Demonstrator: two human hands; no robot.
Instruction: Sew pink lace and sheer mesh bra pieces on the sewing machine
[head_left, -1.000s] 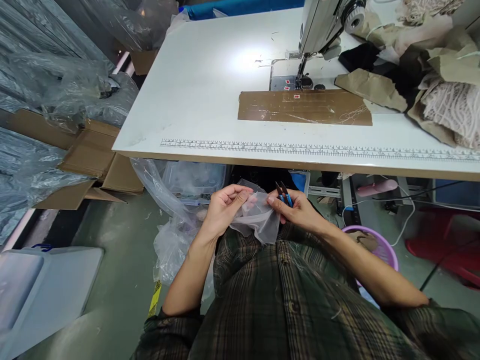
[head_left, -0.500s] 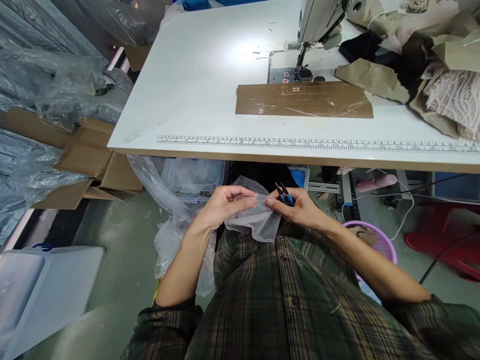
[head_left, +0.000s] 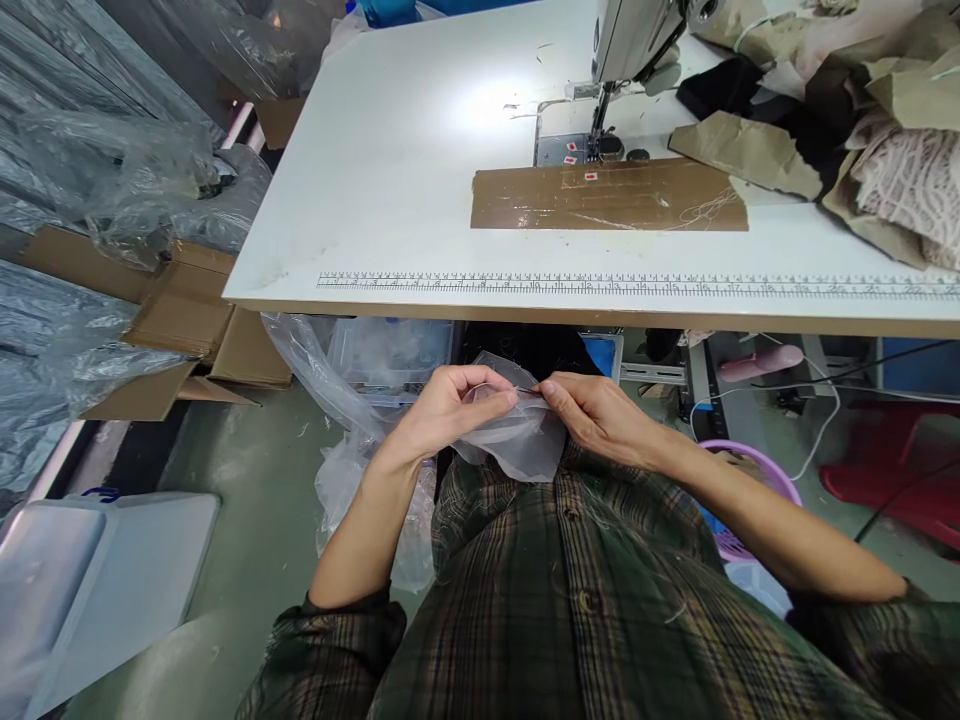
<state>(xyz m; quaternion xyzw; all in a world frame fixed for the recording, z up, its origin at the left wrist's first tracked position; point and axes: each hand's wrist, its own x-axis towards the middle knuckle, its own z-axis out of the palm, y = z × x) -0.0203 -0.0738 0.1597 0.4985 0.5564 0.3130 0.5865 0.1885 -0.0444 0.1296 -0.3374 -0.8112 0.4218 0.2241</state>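
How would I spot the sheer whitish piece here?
Start at the white table. Below its ruler-marked front edge are the left hand and right hand. The sheer piece is between them, held, unlike the crumpled plastic to its left.

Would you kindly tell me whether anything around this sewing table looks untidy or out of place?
Loose thread lies tangled on the brown strip beside the sewing machine, and the cardboard box at left has splayed flaps; both look untidy. The sheer fabric in the left hand shows no clear damage.
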